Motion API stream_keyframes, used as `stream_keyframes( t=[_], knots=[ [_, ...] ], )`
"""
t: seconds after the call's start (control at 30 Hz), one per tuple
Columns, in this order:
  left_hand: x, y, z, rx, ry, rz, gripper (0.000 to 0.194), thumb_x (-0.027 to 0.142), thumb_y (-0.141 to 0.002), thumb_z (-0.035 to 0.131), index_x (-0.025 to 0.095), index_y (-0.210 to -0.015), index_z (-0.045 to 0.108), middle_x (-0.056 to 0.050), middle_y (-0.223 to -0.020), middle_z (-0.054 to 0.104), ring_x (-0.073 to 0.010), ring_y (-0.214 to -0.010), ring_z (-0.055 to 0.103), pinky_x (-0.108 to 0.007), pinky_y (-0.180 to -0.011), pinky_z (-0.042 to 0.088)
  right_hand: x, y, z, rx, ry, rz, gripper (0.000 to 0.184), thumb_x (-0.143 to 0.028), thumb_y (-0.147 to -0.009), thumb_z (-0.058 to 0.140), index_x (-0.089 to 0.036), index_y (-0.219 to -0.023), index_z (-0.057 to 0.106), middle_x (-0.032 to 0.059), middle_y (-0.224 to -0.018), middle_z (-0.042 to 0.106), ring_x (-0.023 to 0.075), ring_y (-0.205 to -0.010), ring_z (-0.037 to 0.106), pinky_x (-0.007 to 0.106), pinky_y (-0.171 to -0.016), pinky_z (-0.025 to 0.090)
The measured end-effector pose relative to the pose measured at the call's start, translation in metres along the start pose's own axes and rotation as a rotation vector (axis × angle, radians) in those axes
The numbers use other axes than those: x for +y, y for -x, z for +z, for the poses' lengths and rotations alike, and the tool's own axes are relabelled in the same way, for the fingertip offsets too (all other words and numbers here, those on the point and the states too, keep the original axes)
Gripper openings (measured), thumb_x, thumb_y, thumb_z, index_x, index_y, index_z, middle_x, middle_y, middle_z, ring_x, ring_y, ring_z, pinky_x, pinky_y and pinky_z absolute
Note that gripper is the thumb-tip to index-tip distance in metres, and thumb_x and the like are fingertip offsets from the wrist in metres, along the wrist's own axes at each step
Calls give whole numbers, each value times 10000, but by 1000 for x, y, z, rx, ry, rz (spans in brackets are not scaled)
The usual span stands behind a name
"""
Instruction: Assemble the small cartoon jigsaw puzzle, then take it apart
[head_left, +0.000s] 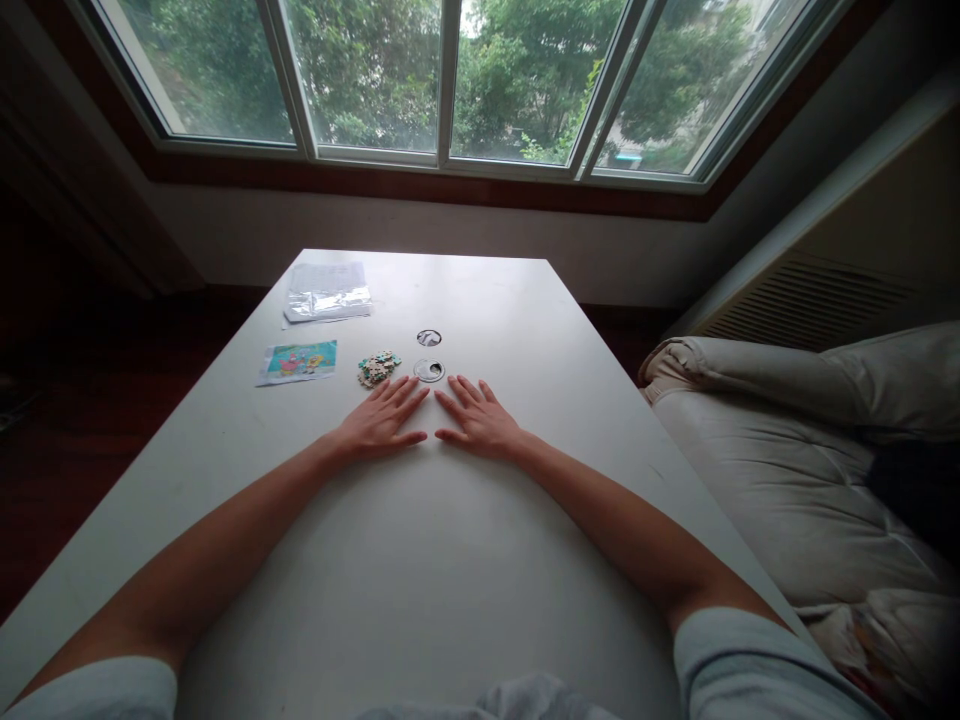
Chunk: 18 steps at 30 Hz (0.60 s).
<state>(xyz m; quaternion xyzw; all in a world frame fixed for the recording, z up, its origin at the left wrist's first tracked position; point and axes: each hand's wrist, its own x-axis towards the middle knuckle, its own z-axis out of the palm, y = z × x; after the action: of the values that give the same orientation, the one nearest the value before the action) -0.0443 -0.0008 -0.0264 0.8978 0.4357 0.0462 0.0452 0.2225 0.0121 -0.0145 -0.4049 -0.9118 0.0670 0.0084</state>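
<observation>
My left hand [385,418] lies flat on the white table [450,560], palm down with its fingers spread. Just beyond its fingertips is a small heap of jigsaw puzzle pieces [379,368]. My right hand [478,418] also rests flat, fingers apart, and holds nothing. The two thumbs point at each other with a narrow gap between them. A round metal-rimmed grommet cover [427,371] sits just past the fingertips of both hands. Left of the heap lies a colourful picture sheet [298,361] with cartoon figures on a blue-green ground.
At the table's far left lies a clear plastic bag [328,292] on what looks like paper. A round hole [429,338] opens in the tabletop behind the cover. A padded beige sofa [787,470] stands along the right side. Beyond the far edge is a wall with a wide window [442,168].
</observation>
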Motion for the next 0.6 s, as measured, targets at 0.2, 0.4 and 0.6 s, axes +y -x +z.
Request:
stream_keyframes(
  t=[0.2, 0.4, 0.6],
  knots=[
    [1, 1, 0, 8, -7, 0, 849, 761, -957, 306, 282, -1642, 162, -43, -1706, 63, -286, -1579, 67, -484, -1280, 52, 0, -1, 2, 8, -10, -1, 886, -799, -937, 240, -269, -1641, 155, 109, -1705, 18, 316, -1577, 35, 554, -1257, 31],
    [0, 0, 0, 1, -4, 0, 846, 763, -957, 298, 288, -1643, 154, -38, -1708, 65, -285, -1579, 67, -480, -1278, 60, 0, -1, 1, 1, -11, 1, 876, -792, -943, 230, -267, -1641, 157, 108, -1705, 20, 315, -1578, 26, 561, -1256, 28],
    [-3, 0, 0, -8, 4, 7, 769, 721, -992, 252, 319, -1639, 153, -15, -1709, 53, -277, -1580, 56, -478, -1275, 53, 0, 1, -2, -7, -22, -6, 851, -779, -955, 179, -272, -1639, 164, 98, -1706, 24, 307, -1579, 24, 557, -1256, 37]
  ],
)
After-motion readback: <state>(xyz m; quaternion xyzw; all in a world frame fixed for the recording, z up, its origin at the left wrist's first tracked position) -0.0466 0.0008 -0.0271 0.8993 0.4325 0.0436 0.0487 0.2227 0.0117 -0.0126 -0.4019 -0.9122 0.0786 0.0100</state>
